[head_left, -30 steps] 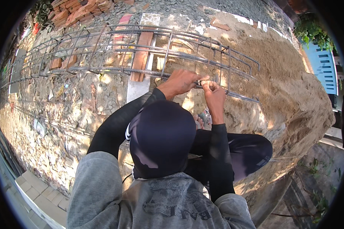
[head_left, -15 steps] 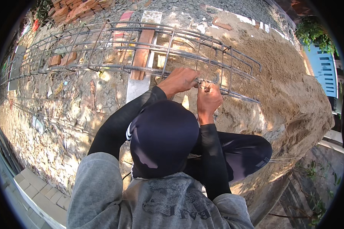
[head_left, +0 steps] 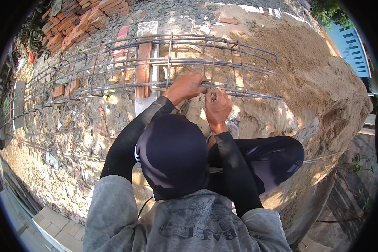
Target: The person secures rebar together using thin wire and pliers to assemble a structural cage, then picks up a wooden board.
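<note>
A long steel rebar cage (head_left: pixel 222 64), with square stirrups along its bars, lies across the ground in front of me. My left hand (head_left: pixel 185 87) is closed over the cage's near bar, fingers curled down at a stirrup toward the right end. Just right of it, my right hand (head_left: pixel 218 109) is closed in a pinch against the same bar, its fingertips close to the left hand's. Whatever sits in that pinch is too small to make out. Hooked bar ends (head_left: pixel 276 59) stick out at the cage's right end.
A reddish wooden plank (head_left: pixel 143 63) lies under the cage on a pale board (head_left: pixel 142 105). Loose bricks (head_left: pixel 73 87) sit beneath the left part. Stacked bricks (head_left: pixel 84 21) stand at the far left. A sand heap (head_left: pixel 315 71) spreads to the right, near my bent knee (head_left: pixel 281 164).
The view has shifted, so the cage and both hands appear farther left. My hands stay at the near bar, the right fingers now more tightly bunched.
</note>
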A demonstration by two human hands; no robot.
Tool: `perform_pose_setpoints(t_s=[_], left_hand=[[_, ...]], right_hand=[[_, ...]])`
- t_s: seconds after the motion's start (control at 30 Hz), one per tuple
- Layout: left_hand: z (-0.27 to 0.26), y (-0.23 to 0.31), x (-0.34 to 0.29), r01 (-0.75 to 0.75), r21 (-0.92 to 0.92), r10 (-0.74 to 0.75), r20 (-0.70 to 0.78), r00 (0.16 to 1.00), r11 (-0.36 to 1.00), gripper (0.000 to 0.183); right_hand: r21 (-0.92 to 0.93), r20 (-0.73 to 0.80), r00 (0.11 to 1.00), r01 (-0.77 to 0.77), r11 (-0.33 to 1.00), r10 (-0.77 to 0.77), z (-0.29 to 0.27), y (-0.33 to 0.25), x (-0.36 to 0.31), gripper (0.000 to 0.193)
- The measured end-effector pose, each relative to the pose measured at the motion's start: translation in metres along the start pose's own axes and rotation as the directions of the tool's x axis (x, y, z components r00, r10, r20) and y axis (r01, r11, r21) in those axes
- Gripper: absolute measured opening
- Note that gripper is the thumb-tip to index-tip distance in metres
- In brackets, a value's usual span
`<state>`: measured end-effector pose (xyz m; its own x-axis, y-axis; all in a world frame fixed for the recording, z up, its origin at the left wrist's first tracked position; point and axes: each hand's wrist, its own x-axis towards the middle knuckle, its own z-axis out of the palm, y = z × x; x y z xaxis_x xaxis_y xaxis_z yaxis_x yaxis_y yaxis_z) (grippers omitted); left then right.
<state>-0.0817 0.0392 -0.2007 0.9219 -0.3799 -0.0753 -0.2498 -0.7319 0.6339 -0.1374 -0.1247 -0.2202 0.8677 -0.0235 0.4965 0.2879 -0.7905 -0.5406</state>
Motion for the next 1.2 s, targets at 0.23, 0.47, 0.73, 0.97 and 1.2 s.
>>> perform_pose_setpoints(t_s=[0.23,0.47,0.73,0.97,1.2], left_hand=[[-0.017,-0.003,0.016,0.045,-0.251,0.026,0.275,0.961,0.967,0.041],[0.003,-0.003,0.019,0.065,-0.132,-0.046,0.144,0.988,0.989,0.051],[-0.011,0.01,0.02,0.102,-0.172,-0.054,0.264,0.963,0.98,0.048],[0.005,-0.024,0.009,0.082,-0.136,-0.06,0.156,0.986,0.987,0.051],[-0.01,0.01,0.005,0.131,-0.217,-0.08,0.227,0.971,0.967,0.058]], right_hand=[[-0.015,-0.034,0.999,-0.015,1.0,0.014,-0.001,-0.001,-0.016,0.01],[0.126,0.0,0.996,-0.091,0.988,0.092,-0.012,-0.001,-0.031,0.017],[0.657,0.208,0.788,-0.551,0.515,0.579,0.013,0.019,-0.031,0.022],[0.784,0.425,0.751,-0.584,0.21,0.505,0.027,0.022,-0.031,0.021],[0.762,0.462,0.739,-0.614,0.207,0.491,0.031,0.031,-0.03,0.022]])
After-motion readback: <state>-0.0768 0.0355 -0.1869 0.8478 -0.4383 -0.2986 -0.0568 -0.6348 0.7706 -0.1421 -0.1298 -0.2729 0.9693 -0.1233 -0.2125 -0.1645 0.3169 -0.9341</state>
